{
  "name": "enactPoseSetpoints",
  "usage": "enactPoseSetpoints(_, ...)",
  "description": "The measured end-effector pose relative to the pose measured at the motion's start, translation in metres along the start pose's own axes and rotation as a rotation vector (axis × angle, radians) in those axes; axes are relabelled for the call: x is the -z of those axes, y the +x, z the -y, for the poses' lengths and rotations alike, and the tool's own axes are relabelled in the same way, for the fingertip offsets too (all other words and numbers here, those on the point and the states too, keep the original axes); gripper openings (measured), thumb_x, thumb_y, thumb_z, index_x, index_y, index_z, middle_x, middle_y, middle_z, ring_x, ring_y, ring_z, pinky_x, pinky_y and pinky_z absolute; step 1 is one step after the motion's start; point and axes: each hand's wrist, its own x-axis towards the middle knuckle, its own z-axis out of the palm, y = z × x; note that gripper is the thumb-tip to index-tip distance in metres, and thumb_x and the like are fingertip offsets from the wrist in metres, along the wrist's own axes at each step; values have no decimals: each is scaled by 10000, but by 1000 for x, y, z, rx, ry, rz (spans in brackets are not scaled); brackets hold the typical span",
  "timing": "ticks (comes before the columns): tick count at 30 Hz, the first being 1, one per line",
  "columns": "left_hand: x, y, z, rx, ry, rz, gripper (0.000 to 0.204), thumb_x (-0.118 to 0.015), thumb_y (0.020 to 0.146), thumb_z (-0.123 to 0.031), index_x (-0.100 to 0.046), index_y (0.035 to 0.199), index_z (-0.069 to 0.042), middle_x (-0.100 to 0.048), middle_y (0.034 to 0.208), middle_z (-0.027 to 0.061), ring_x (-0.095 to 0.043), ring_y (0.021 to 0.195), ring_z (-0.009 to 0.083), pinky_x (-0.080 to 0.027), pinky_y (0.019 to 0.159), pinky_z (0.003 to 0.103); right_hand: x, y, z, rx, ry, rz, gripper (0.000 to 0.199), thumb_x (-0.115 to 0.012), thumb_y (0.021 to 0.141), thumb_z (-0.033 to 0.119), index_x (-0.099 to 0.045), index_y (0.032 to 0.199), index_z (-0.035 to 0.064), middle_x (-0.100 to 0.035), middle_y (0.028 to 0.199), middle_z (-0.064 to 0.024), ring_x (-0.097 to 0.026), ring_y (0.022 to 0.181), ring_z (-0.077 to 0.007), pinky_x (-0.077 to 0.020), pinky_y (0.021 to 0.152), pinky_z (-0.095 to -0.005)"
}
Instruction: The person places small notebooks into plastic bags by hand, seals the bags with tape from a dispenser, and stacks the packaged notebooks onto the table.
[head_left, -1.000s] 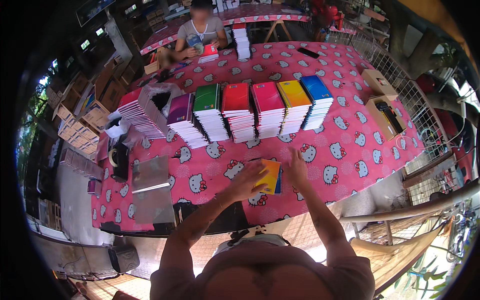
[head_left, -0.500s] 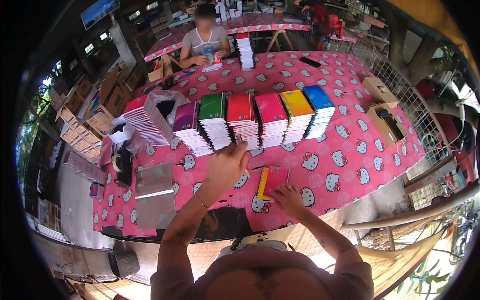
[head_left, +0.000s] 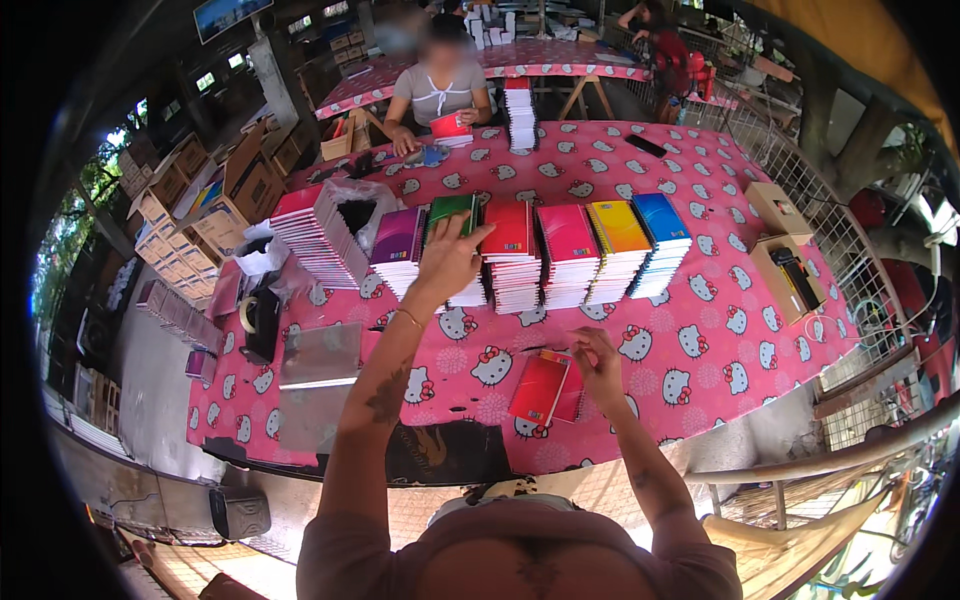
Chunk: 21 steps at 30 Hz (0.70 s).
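Observation:
My left hand (head_left: 450,258) reaches over the green notebook stack (head_left: 455,206), fingers spread. Its fingertips lie on the green cover, and one finger extends to the edge of the red notebook stack (head_left: 508,228). A small red spiral notebook (head_left: 538,388) lies tilted near the table's front, partly over a pink notebook (head_left: 571,398); a strip of yellow shows at its top edge. Just beside its upper right corner is my right hand (head_left: 598,368), raised with fingers loosely curled and apart, seemingly holding nothing.
Stacks of purple (head_left: 398,235), pink (head_left: 568,232), yellow (head_left: 619,228) and blue notebooks (head_left: 661,218) flank my reach. Left are a tape dispenser (head_left: 262,328) and clear plastic sheets (head_left: 320,355). Cardboard boxes (head_left: 785,275) stand right. Across the table, a person (head_left: 440,90) handles a red notebook.
My left hand has moved from before the red stack to the green one. A red notebook now covers the yellow one by my right hand, which has lifted off the notebooks.

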Motion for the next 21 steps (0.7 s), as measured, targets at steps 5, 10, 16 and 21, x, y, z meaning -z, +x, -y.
enactPoseSetpoints(5, -18, -8, 53, 29, -127, 244, 407, -744, 825, -135, -667, 1224, -144, -638, 1247, 176, -640, 1095, 395, -535, 917, 454, -32, -18, -11, -8, 19, 124, 247, -621, 933, 15, -685, 1169, 49, -631, 1163, -83, -654, 975, -178, -529, 825, -288)
enactPoseSetpoints(10, -10, 10, 52, 255, -448, 312, 328, -724, 824, -142, -693, 1149, -123, -706, 1087, 170, -701, 933, 360, -548, 854, 430, -29, -41, -21, -91, 51, 131, 224, -628, 947, 35, -685, 1164, 50, -631, 1142, -73, -647, 1003, -163, -514, 833, -272)
enactPoseSetpoints(16, -8, 7, 52, 350, -497, 255, 317, -725, 837, -209, -699, 1136, -107, -714, 946, 184, -705, 881, 362, -539, 822, 416, -4, -75, -37, -355, 135, 75, 216, -617, 978, 79, -678, 1184, 55, -642, 1092, -42, -628, 970, -123, -492, 837, -265)
enactPoseSetpoints(21, -10, 8, 53, 354, -358, 93, 281, -650, 921, -145, -661, 1193, -79, -707, 976, 217, -692, 912, 385, -545, 772, 470, 14, -87, -59, -433, 127, 39, 223, -599, 1000, 107, -675, 1204, 58, -694, 1009, -14, -619, 960, -96, -487, 856, -264)
